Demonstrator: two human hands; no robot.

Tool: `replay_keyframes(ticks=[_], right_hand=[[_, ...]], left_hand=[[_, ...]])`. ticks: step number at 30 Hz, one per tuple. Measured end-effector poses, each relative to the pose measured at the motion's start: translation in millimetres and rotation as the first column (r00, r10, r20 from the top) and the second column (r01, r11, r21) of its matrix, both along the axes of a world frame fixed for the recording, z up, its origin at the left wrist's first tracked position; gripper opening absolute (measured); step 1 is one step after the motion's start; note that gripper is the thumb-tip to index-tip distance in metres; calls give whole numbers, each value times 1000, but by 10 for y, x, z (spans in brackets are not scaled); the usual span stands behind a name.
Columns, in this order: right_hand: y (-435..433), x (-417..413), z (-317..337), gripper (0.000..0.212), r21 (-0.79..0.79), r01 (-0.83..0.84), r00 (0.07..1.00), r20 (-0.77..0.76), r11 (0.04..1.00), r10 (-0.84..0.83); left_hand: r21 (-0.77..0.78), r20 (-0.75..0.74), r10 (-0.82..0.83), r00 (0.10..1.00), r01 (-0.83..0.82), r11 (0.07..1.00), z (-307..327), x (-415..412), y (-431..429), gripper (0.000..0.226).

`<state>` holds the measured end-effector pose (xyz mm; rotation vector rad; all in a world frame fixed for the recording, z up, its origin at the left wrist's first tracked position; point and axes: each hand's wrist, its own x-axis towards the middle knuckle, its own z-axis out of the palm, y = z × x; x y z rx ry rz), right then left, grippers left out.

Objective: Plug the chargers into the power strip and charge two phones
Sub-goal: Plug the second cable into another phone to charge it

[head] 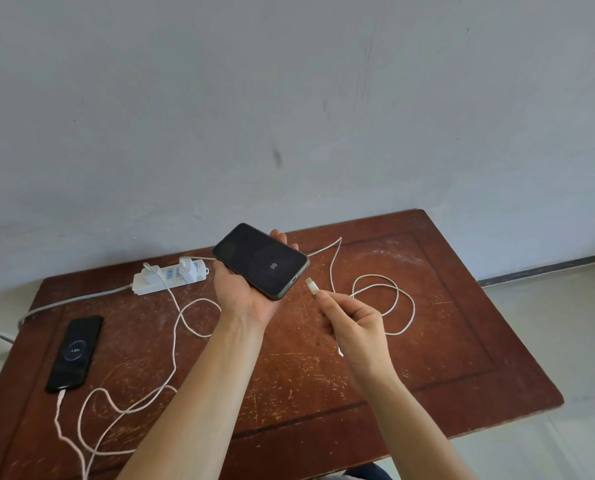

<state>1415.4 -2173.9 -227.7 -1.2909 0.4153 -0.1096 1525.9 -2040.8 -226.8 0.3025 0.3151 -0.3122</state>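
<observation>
My left hand (244, 292) holds a black phone (259, 260) above the table, screen up, its port end towards the right. My right hand (353, 323) pinches the white connector (312, 285) of a white cable (398, 306), the tip a short gap from the phone's port. A white power strip (157, 279) lies at the table's back left with two white chargers (188, 266) plugged in. A second black phone (75, 353) lies flat at the left with a cable (60, 398) plugged into its near end, its screen showing a ring.
The worn brown wooden table (445, 341) stands against a grey wall. Loops of white cable (126, 407) sprawl over its left and middle. The strip's grey cord (71, 301) runs off the left edge. Pale floor lies to the right.
</observation>
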Motion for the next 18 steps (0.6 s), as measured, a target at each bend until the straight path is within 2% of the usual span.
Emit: replay_keyframes(ticks=[11,18], right_hand=[[82,39,90,18,-78,-21,1000,-12,997,20],[44,52,148,22,-85,-56,997,-56,995,52]], left_hand=[[36,26,18,1000,-19,999,17,2,-30,57],[74,65,-27,998,23,997,20,20,-32,58]])
